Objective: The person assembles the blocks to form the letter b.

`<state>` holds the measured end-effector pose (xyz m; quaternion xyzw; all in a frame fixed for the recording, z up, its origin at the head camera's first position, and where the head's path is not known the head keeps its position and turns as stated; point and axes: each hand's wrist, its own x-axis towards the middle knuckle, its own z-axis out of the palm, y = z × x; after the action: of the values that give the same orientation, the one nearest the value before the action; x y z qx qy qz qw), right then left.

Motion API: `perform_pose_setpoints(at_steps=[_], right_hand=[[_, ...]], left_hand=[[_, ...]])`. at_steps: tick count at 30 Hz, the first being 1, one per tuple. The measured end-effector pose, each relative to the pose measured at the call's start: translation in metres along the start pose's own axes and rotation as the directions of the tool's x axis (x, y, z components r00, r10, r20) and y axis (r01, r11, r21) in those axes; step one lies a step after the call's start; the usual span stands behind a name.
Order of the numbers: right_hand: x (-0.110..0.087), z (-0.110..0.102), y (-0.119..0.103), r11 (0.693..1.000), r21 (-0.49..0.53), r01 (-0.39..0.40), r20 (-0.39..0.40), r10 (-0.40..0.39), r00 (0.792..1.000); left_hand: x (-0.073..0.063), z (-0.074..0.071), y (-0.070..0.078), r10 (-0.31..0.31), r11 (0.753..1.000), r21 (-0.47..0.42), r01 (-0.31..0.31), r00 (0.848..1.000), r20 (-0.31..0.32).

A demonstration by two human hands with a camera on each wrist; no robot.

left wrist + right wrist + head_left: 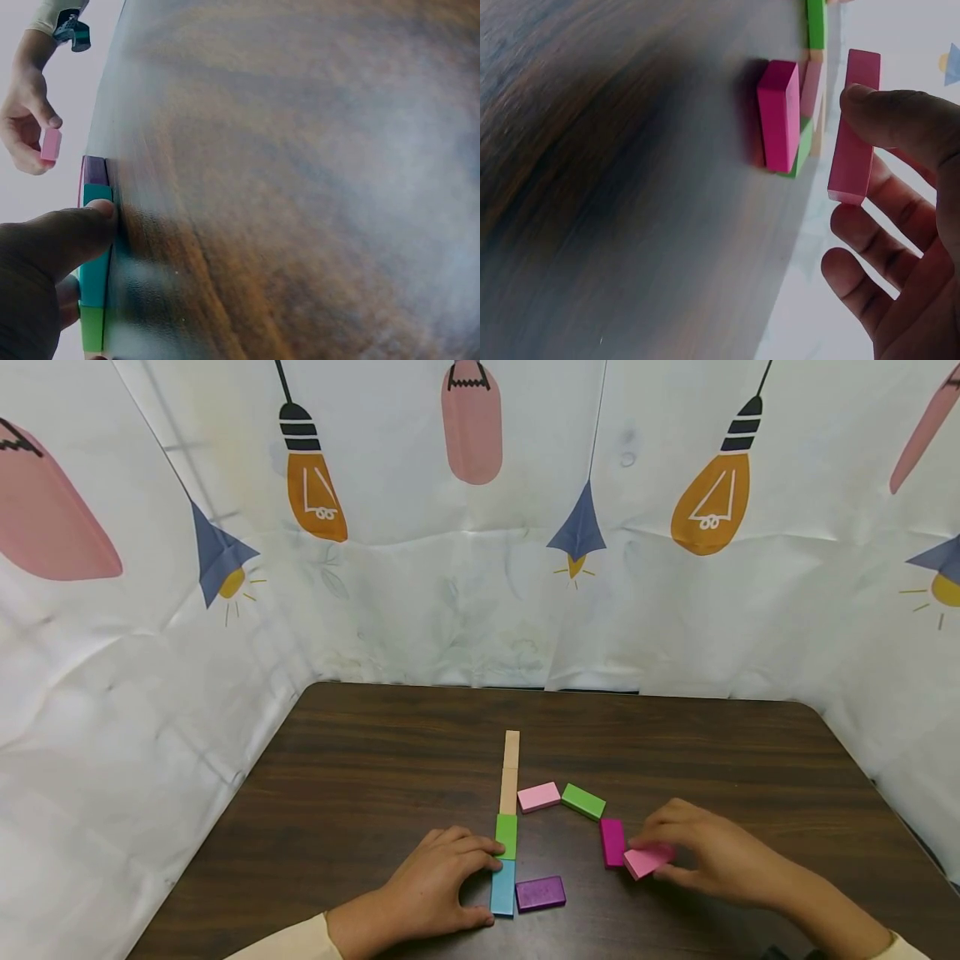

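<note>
In the head view, my right hand [701,847] pinches a pink block [648,860] between thumb and fingers, beside a magenta block [612,843]. The right wrist view shows that pink block [853,131] held up off the dark tabletop. My left hand [431,885] rests against a straight row, its fingertips touching the green block [507,835] and the blue block [503,887]. Seen from the left wrist, the thumb [71,232] lies on the side of the blue block [95,277]. A purple block [541,893] sits right of the blue one.
Two natural wood blocks [511,760] extend the row away from me. A light pink block [538,797] and another green block [583,802] curve from it toward the magenta block. Behind the brown table [375,735] hangs a printed white curtain [465,610].
</note>
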<state>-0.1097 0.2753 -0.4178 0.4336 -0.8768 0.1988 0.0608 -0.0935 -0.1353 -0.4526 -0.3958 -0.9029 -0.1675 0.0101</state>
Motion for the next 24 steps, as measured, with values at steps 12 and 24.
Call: perform_pose_setpoints(at_steps=[12, 24], right_hand=[[0.017, 0.011, -0.01, 0.995, 0.039, 0.087, 0.002, -0.087, 0.996], [0.034, 0.022, -0.017, 0.989, 0.031, 0.143, 0.004, -0.143, 0.99]], left_hand=[[0.001, -0.001, 0.001, -0.021, 1.0, -0.006, 0.021, 0.999, 0.028], [0.001, -0.002, 0.001, -0.03, 0.999, -0.011, 0.031, 0.999, 0.038]])
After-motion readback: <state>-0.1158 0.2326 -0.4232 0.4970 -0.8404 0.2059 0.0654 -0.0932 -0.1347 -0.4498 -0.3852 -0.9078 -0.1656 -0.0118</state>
